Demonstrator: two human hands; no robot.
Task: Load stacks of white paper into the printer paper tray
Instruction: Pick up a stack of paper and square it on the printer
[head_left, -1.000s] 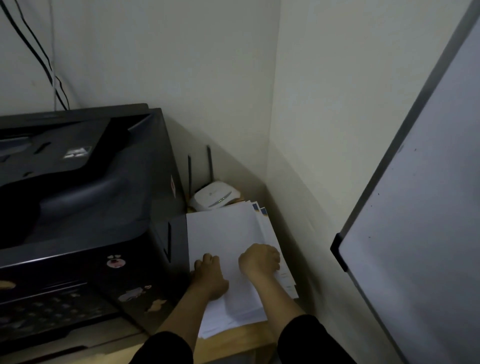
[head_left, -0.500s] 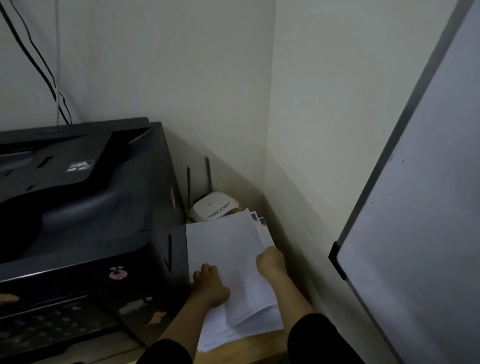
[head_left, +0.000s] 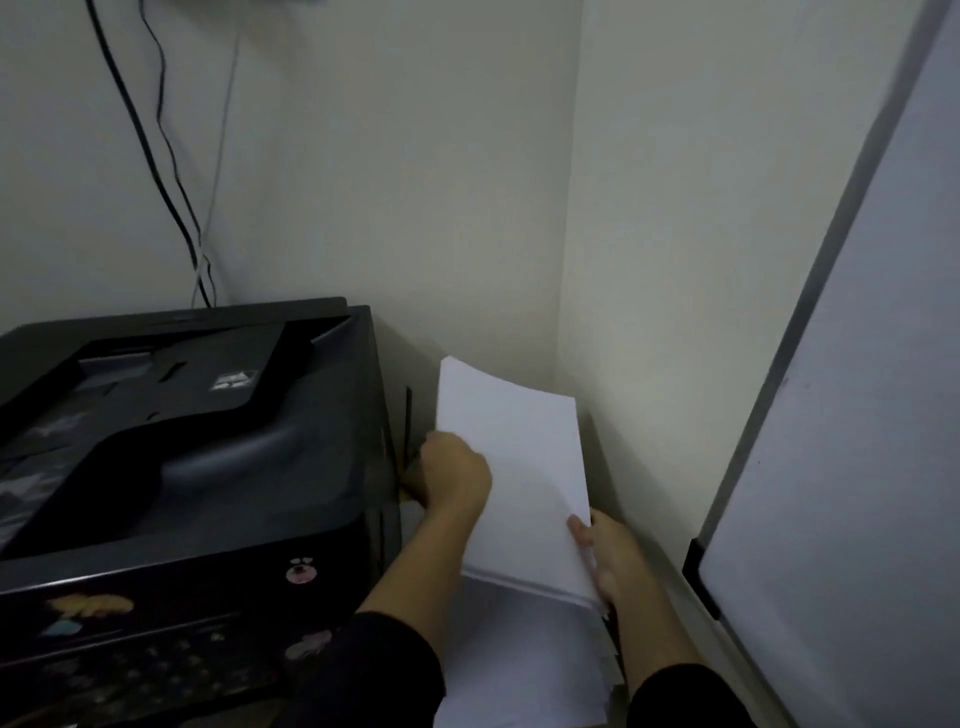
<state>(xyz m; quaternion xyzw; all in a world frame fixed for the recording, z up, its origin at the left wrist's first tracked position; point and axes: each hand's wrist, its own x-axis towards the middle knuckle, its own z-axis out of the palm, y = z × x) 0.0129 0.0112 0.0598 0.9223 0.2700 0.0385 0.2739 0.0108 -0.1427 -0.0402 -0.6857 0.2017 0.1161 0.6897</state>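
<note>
A stack of white paper (head_left: 519, 467) is lifted and tilted up beside the black printer (head_left: 197, 441), its far edge curling toward the wall corner. My left hand (head_left: 454, 475) grips the stack's left edge, close to the printer's side. My right hand (head_left: 605, 551) holds the near right corner, thumb on top and fingers under it. More white sheets (head_left: 519, 660) lie below on the surface. No paper tray is visible in this view.
A whiteboard (head_left: 857, 441) with a dark frame leans at the right, close to my right arm. Black cables (head_left: 156, 156) hang down the wall behind the printer. The walls meet in a tight corner behind the paper.
Both hands moved from pressing on the flat pile to gripping a stack's edges. The stack has risen off the pile and tilts up, now hiding the router behind it.
</note>
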